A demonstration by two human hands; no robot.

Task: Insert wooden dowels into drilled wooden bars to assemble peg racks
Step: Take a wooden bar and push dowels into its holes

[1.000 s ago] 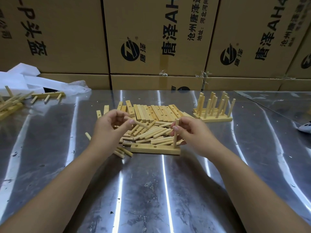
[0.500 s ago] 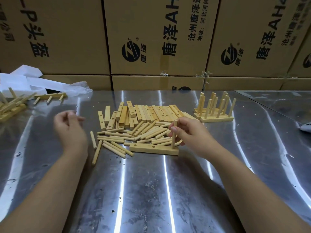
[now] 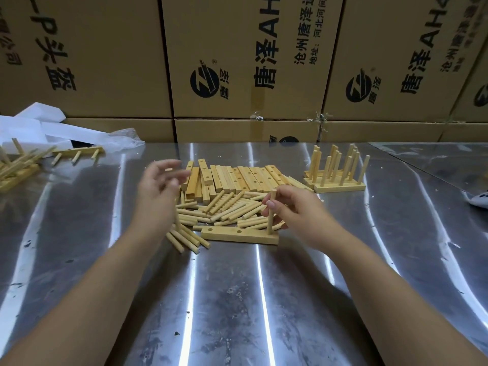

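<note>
Here, round dowel (image 3: 271, 210) upright in squared bar (image 3: 239, 235).

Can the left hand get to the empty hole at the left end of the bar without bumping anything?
Probably yes. The left hand hangs open above the loose dowels, and the end hole on the bar lies uncovered; the right hand grips the upright dowel at the far end.

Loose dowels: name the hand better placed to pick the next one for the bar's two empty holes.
Left. The left hand hovers open over the loose dowels, while the right hand grips the upright dowel in the bar.
</note>
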